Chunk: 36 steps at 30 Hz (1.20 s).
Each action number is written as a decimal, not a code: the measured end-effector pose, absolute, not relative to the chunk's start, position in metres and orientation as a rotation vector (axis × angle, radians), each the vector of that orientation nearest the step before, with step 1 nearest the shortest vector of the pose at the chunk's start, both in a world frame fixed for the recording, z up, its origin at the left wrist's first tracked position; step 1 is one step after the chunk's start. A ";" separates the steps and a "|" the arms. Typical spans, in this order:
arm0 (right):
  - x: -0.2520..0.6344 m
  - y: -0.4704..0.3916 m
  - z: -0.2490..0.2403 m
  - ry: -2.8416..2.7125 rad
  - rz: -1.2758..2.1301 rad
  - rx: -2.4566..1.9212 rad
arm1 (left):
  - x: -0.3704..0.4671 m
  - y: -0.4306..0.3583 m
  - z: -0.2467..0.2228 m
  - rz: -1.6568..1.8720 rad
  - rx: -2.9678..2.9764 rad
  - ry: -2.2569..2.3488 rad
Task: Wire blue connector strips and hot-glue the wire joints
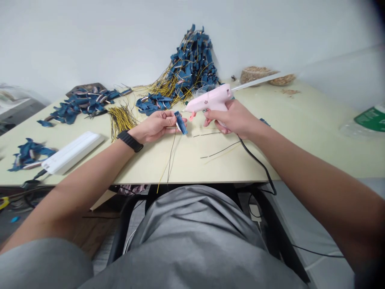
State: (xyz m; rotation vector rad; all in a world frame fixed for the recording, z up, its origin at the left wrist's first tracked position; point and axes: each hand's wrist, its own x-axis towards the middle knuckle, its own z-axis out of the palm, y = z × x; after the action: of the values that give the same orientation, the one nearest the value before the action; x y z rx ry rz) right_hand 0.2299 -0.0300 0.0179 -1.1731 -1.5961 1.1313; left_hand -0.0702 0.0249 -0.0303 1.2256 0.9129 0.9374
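Over the middle of the table, my left hand (158,126) pinches a small blue plastic part (181,123). A black wire and a yellow wire (161,176) hang from that part past the table's front edge. My right hand (231,116) is wrapped round the handle of a pink glue gun (209,100), its fingers by the trigger. The gun's nozzle points left, close to the top of the blue part; whether they touch I cannot tell. A long pale glue stick (255,81) juts from the gun's rear, and a black cord runs down from its handle.
A tall heap of wired blue parts (194,60) leans against the wall. More blue parts (81,102) and a bundle of yellow wires (122,120) lie left. A white power strip (73,152) sits near my left forearm. Loose wires (224,148) lie below my right hand.
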 end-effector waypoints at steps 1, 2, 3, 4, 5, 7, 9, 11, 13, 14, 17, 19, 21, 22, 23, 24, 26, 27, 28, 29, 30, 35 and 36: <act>0.229 -0.029 0.016 -1.603 1.123 -1.176 | -0.070 0.024 -0.030 0.931 1.228 0.913; 0.229 -0.028 0.014 -1.609 1.116 -1.175 | -0.069 0.024 -0.030 0.927 1.227 0.912; 0.228 -0.027 0.013 -1.613 1.109 -1.176 | -0.069 0.024 -0.030 0.924 1.225 0.909; 0.228 -0.026 0.012 -1.617 1.102 -1.177 | -0.069 0.024 -0.031 0.922 1.221 0.903; 0.228 -0.026 0.012 -1.622 1.096 -1.177 | -0.069 0.024 -0.031 0.919 1.218 0.894; 0.227 -0.027 0.012 -1.636 1.092 -1.174 | -0.070 0.025 -0.033 0.910 1.216 0.871; 0.227 -0.028 0.013 -1.648 1.092 -1.169 | -0.071 0.026 -0.034 0.901 1.216 0.852; 0.227 -0.029 0.014 -1.653 1.093 -1.163 | -0.071 0.027 -0.035 0.897 1.221 0.841; 0.228 -0.030 0.015 -1.659 1.090 -1.164 | -0.072 0.027 -0.035 0.892 1.231 0.835; 0.228 -0.030 0.015 -1.665 1.085 -1.170 | -0.072 0.026 -0.035 0.889 1.238 0.834; 0.228 -0.030 0.015 -1.676 1.077 -1.193 | -0.073 0.027 -0.034 0.869 1.261 0.839; 0.227 -0.030 0.015 -1.678 1.082 -1.192 | -0.073 0.027 -0.033 0.860 1.271 0.836; 0.226 -0.030 0.015 -1.678 1.080 -1.192 | -0.073 0.027 -0.032 0.858 1.273 0.832; 0.226 -0.030 0.016 -1.676 1.078 -1.199 | -0.073 0.027 -0.032 0.856 1.274 0.836; 0.225 -0.031 0.016 -1.674 1.078 -1.213 | -0.073 0.026 -0.031 0.852 1.275 0.843; 0.225 -0.031 0.018 -1.671 1.079 -1.227 | -0.073 0.026 -0.030 0.848 1.276 0.852; 0.224 -0.033 0.021 -1.666 1.087 -1.249 | -0.072 0.025 -0.029 0.845 1.276 0.867; 0.223 -0.034 0.022 -1.662 1.090 -1.256 | -0.072 0.024 -0.028 0.846 1.276 0.873; 0.223 -0.035 0.023 -1.663 1.094 -1.254 | -0.072 0.024 -0.028 0.848 1.275 0.878; 0.223 -0.036 0.024 -1.662 1.098 -1.250 | -0.072 0.023 -0.027 0.848 1.275 0.884; 0.223 -0.036 0.025 -1.662 1.109 -1.249 | -0.072 0.023 -0.027 0.848 1.275 0.890; 0.223 -0.034 0.023 -1.654 1.123 -1.254 | -0.071 0.023 -0.027 0.844 1.274 0.911; 0.223 -0.033 0.022 -1.659 1.116 -1.254 | -0.071 0.023 -0.027 0.844 1.275 0.915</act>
State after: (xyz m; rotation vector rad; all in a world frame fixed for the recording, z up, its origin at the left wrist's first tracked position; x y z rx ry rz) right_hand 0.2233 -0.0334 0.0224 -1.2544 -1.6587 1.1156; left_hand -0.0712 0.0234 -0.0275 1.2752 0.9148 0.8436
